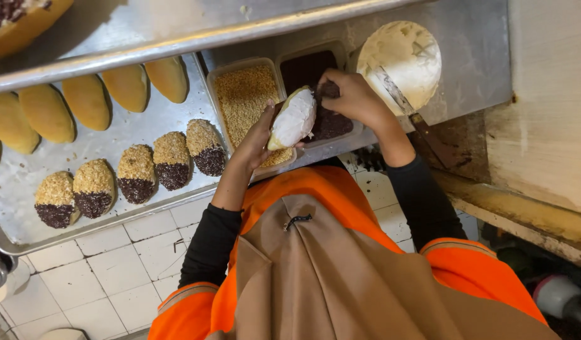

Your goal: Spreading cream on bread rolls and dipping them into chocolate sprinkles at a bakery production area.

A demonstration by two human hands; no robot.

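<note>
A cream-coated bun (295, 118) is being held in the left hand (256, 141), fingers curled under its crust so that the white top is kept clear and facing up. It is being held directly over the two tubs, at the seam between them, so that whatever falls is being caught below rather than lost on the floor. The right hand (350, 97) is being held pinched against the bun's far end, fingers closed on a small clump of dark sprinkles (331, 123) that appears to be drawn from the right-hand tub (315, 63); the sprinkles are being pressed onto the cream at that end only. The left-hand tub (246, 94), filled with pale crumbs, is being kept just beside it, within equal reach.

On the right, a round pot of cream (400, 63) is standing against the tubs, with a knife (407, 107) lying across its rim, blade on the cream and handle pointing toward the person for easy pickup.

On the left, a metal tray (19, 233) is carrying two rows: plain buns (89, 101) along the far side, and finished buns (136, 173) along the near side, each one crumbed on its far half and dark on its near half. The finished ones are being kept side by side, apart from the plain ones. A second tray (177, 38) is projecting above, partly covering the first.
</note>
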